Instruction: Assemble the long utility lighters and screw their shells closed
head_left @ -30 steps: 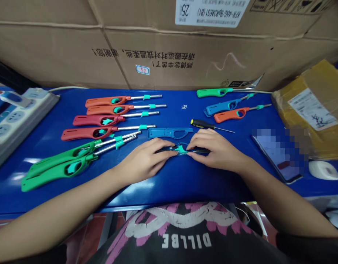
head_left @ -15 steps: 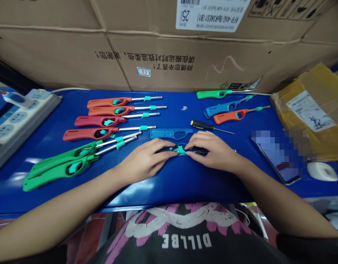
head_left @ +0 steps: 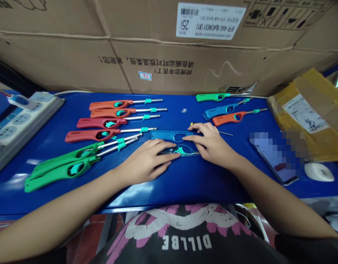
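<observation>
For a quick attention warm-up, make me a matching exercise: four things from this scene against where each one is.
Things
1. Left hand
2. Right hand
3. Power strip
4. White mouse

Places
A. Beside the phone
B. At the farther blue shell
C. On the nearer blue shell
D. At the table's left end

Pairs: 1-C, 2-B, 3-D, 4-A
</observation>
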